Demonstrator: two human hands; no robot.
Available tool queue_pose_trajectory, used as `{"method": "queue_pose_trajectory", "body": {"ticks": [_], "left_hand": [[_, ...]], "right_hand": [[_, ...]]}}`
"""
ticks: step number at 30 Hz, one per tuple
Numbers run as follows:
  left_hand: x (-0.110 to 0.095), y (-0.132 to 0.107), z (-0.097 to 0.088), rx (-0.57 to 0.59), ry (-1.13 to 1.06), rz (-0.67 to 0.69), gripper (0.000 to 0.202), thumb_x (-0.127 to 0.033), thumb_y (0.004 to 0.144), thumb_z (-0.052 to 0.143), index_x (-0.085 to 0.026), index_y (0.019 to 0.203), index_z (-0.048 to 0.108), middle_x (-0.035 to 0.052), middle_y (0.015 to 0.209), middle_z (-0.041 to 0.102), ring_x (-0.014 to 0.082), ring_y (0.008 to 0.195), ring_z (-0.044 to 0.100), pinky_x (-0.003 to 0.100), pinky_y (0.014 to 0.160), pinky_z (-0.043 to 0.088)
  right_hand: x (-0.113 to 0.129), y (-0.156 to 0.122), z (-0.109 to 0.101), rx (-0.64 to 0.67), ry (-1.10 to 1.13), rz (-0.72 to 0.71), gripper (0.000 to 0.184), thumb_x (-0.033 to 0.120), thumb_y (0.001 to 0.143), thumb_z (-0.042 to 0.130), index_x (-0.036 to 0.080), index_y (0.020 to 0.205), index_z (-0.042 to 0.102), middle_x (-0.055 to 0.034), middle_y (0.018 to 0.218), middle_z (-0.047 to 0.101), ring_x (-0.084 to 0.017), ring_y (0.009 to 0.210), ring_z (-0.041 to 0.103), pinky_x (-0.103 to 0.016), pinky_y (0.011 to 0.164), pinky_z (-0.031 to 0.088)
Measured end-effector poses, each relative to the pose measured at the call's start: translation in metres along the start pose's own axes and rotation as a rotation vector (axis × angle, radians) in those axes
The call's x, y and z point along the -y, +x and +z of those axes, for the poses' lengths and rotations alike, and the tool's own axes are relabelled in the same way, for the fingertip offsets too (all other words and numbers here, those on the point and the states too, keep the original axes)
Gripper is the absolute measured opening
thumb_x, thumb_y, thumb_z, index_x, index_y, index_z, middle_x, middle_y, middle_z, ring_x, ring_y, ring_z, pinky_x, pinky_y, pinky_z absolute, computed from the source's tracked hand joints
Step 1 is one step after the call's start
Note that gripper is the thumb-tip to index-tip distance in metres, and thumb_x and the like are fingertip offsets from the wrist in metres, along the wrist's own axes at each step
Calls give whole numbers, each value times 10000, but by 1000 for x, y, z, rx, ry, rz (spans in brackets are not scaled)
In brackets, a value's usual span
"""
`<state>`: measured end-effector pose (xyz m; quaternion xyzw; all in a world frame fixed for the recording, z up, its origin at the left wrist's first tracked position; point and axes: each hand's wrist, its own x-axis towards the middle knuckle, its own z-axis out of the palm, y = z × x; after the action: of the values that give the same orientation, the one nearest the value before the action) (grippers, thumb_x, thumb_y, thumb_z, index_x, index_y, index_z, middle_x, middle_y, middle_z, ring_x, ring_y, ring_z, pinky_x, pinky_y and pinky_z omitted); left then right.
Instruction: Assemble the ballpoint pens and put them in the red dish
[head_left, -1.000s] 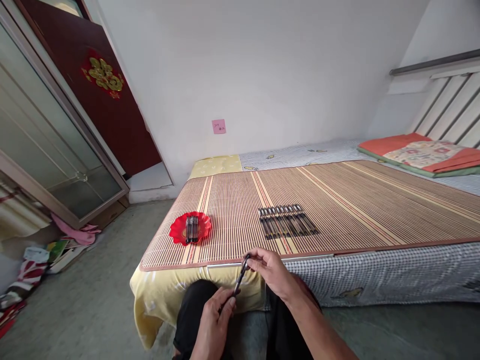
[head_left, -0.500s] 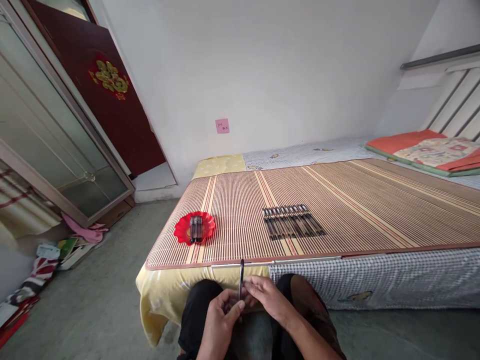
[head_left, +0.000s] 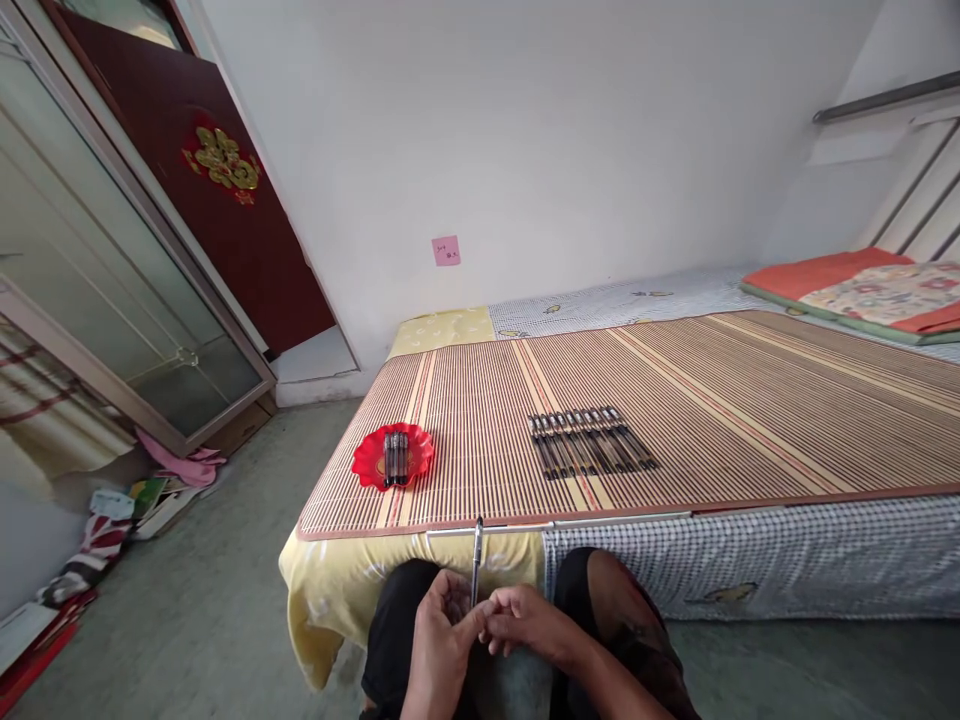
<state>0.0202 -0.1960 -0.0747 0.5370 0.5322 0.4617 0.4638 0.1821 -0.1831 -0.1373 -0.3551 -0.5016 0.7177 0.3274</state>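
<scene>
A slim pen (head_left: 477, 560) stands almost upright above my lap, near the bed's front edge. My left hand (head_left: 444, 622) is closed around its lower part, with the thumb pressed in. My right hand (head_left: 525, 620) is closed too, its fingertips bunched against my left thumb by the pen's lower end. Whatever sits between those right fingertips is hidden. On the mat lies a row of several dark pens (head_left: 589, 442) side by side. To the left, a red scalloped plate (head_left: 363, 462) carries several more pens (head_left: 396, 458).
A striped bamboo mat (head_left: 480, 400) covers the bed. Folded orange and floral bedding (head_left: 847, 285) lies at the far right. A pink note (head_left: 445, 251) is stuck to the wall. Clothes and papers (head_left: 97, 530) are heaped on the floor at left, below a glass-panelled door (head_left: 112, 220).
My right hand has moved slightly down and in, from beside the pen's middle to its lower end. The pen now shows a lighter, silvery side and has shifted a little left.
</scene>
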Motion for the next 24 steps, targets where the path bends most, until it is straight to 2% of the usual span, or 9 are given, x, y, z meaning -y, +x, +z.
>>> {"method": "queue_pose_trajectory", "body": {"ticks": [4,6,11,18,24], "left_hand": [[5,0,4,-54,14,-20,397,-399,633,863,-197,669,523,-62,597,436,116,568,410,219,527,363],[9,0,8,-70,1,-41,412,-419,606,862,-201,661,517,-62,590,436,113,555,399,222,517,353],[16,0,16,-80,-2,-73,447,-464,564,877,-206,652,523,-50,592,462,124,559,426,237,526,376],[11,1,20,-126,22,-62,473,-507,544,878,-209,628,519,-47,582,454,127,546,436,240,513,382],[15,3,19,-135,-20,-78,460,-487,570,862,-212,630,498,-61,565,425,113,523,403,236,500,365]], "right_hand": [[-3,-1,6,166,109,-46,468,522,655,867,129,884,760,-38,805,742,-133,672,671,-241,642,480],[-7,0,8,193,157,-70,419,471,659,876,131,878,765,-22,765,736,-121,641,658,-238,643,482],[-10,3,12,146,194,-84,406,477,628,897,124,780,763,-8,678,711,-111,574,623,-234,611,469],[-4,2,14,117,191,-94,386,486,638,881,140,757,759,4,643,692,-107,546,599,-231,593,455],[-14,4,14,58,116,-157,333,467,717,812,141,767,767,1,646,669,-117,580,584,-249,616,428]]}}
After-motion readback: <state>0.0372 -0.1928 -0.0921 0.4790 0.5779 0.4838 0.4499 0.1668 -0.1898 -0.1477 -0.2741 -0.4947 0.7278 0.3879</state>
